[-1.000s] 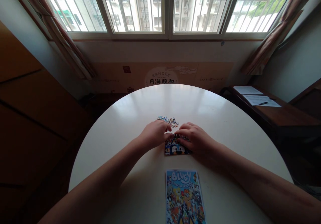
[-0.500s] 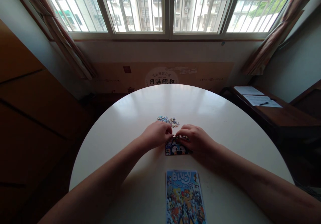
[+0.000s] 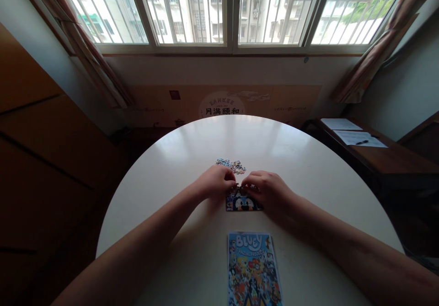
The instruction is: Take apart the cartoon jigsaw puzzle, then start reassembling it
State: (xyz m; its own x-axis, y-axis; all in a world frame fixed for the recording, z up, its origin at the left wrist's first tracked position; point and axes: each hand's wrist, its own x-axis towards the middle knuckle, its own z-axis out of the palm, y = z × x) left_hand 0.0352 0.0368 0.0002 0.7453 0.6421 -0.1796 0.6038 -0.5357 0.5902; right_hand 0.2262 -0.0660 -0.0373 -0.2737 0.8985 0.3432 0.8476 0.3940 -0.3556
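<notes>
A partly assembled jigsaw puzzle (image 3: 244, 204) with a blue dog's face lies flat on the white round table (image 3: 164, 260). At its upper left corner, my left hand (image 3: 217, 181) has its fingers curled and pinched at the edge. From the other side, my right hand (image 3: 267, 185) bends its fingers over the upper right edge, the fingertips close to those of the left. The hands hide much of the puzzle's top row, and any single piece between the fingertips is too small to make out. Just beyond the hands lie loose jigsaw pieces (image 3: 230, 164) in a small heap.
Nearer to me is a colourful Bluey picture sheet (image 3: 254, 267). To the right stands a dark wooden desk (image 3: 404, 157) with papers (image 3: 360, 138) and a pen on it. A barred window (image 3: 192, 13) and curtains are behind the table.
The hands have shifted very slightly, and a little more of the dog's face shows between them. The loose pieces and the picture sheet stay where they were.
</notes>
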